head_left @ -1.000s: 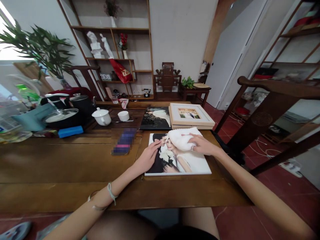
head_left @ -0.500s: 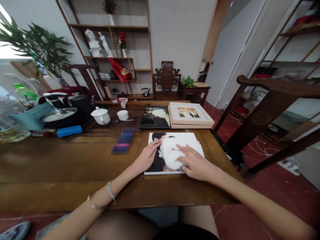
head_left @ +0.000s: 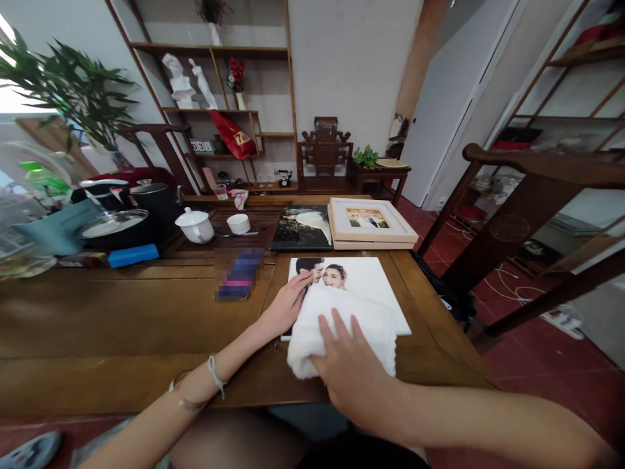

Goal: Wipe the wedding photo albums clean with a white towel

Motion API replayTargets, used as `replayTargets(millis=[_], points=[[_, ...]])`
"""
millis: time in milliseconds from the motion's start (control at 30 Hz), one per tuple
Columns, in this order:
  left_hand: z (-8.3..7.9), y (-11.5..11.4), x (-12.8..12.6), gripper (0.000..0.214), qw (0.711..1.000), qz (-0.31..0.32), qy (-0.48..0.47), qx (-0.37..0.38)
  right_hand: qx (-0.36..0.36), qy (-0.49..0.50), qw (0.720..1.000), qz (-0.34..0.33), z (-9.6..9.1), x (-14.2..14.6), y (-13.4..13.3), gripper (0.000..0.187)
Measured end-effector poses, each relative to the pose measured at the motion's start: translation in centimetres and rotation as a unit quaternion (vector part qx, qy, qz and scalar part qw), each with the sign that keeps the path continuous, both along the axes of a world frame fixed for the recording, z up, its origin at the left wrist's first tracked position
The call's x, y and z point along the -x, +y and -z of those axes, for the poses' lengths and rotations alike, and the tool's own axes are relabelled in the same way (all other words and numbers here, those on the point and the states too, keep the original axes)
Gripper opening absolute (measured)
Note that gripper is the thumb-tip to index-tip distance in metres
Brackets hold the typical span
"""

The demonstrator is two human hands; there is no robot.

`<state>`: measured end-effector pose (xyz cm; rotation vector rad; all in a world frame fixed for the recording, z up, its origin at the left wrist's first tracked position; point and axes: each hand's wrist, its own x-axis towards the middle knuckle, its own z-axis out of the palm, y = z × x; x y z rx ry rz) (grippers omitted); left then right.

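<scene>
A thin photo album or panel (head_left: 393,309), with a printed couple on its white face, lies flat on the wooden table. My left hand (head_left: 288,299) rests on its left side, fingers stretched out flat and holding nothing. A folded white towel (head_left: 361,309) covers the lower part of the picture and hangs over the near edge onto the table. My right hand (head_left: 349,371) holds the towel from above, with fingers spread across it and the thumb at its near left edge. The underside of the towel is hidden.
Behind the picture lie a dark photo album (head_left: 300,228) and a framed photo on a pale box (head_left: 375,241). To the left are a blurred-out phone-like object (head_left: 239,277), a lidded white cup (head_left: 194,226), a small white bowl (head_left: 238,224) and a blue box (head_left: 133,255). A wooden chair (head_left: 508,228) stands at right.
My right hand has pulled the towel down toward me and slightly left, uncovering the two printed faces and the picture's right side. The left hand has stayed in place.
</scene>
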<state>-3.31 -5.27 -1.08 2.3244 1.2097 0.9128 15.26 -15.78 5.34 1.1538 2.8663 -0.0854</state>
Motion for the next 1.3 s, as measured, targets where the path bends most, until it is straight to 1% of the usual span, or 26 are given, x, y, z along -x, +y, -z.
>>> replayTargets(millis=[100,167,233,300,400,500,600,667,733,833,900,967,1033,1167,1233,1300], points=[[0.0,0.0,0.2,0.042,1.0,0.017,-0.008,-0.002,0.02,-0.013,0.999,-0.035,-0.4,0.6,-0.8,0.036],[0.0,0.1,0.2,0.042,1.0,0.016,-0.006,0.002,0.017,0.007,0.999,-0.032,-0.4,0.2,-0.4,0.035],[0.0,0.1,0.1,0.041,1.0,0.003,-0.001,0.008,0.007,0.041,0.999,-0.014,-0.3,-0.6,0.7,0.034],[0.1,0.1,-0.1,0.041,1.0,-0.003,0.002,0.007,-0.003,0.06,0.998,0.013,-0.2,-1.7,2.5,0.036],[0.1,0.1,-0.3,0.042,1.0,0.002,0.003,-0.007,-0.026,0.057,0.997,0.054,-0.2,-3.5,5.8,0.041],[0.2,0.0,-0.3,0.041,1.0,-0.003,0.01,-0.014,-0.036,0.072,0.994,0.074,-0.5,-4.7,9.3,0.038],[0.3,0.1,-0.3,0.041,1.0,0.0,0.013,-0.017,0.008,0.146,0.987,0.07,-1.0,-5.0,12.2,0.035],[0.3,0.1,-0.3,0.042,1.0,0.005,0.01,-0.021,0.049,0.21,0.975,0.055,-1.2,-4.6,13.7,0.034],[0.2,0.1,-0.3,0.041,1.0,0.005,0.006,-0.023,0.08,0.247,0.965,0.038,-1.4,-3.8,14.8,0.034],[-0.2,-0.1,-0.5,0.038,1.0,-0.006,0.003,-0.021,0.119,0.265,0.957,0.022,-1.6,-2.0,15.7,0.035],[-0.5,-0.2,-0.6,0.036,1.0,-0.009,0.003,-0.019,0.153,0.285,0.946,0.009,-1.7,-1.0,15.9,0.033],[-0.7,-0.4,-0.6,0.036,1.0,-0.008,0.003,-0.018,0.18,0.304,0.935,-0.001,-1.7,-0.6,16.0,0.029],[-0.8,-0.4,-0.6,0.036,1.0,-0.007,0.004,-0.018,0.189,0.31,0.932,-0.005,-1.4,-0.9,16.1,0.03],[-0.6,-0.3,-0.4,0.038,1.0,-0.004,0.01,-0.015,0.152,0.3,0.942,0.001,-0.7,-3.1,16.4,0.039],[-0.4,-0.2,-0.3,0.04,1.0,-0.001,0.01,-0.012,0.122,0.294,0.948,0.01,-0.4,-4.3,16.3,0.038],[-0.2,-0.2,-0.3,0.041,1.0,0.001,0.01,-0.012,0.1,0.284,0.953,0.019,0.0,-5.1,15.5,0.037]])
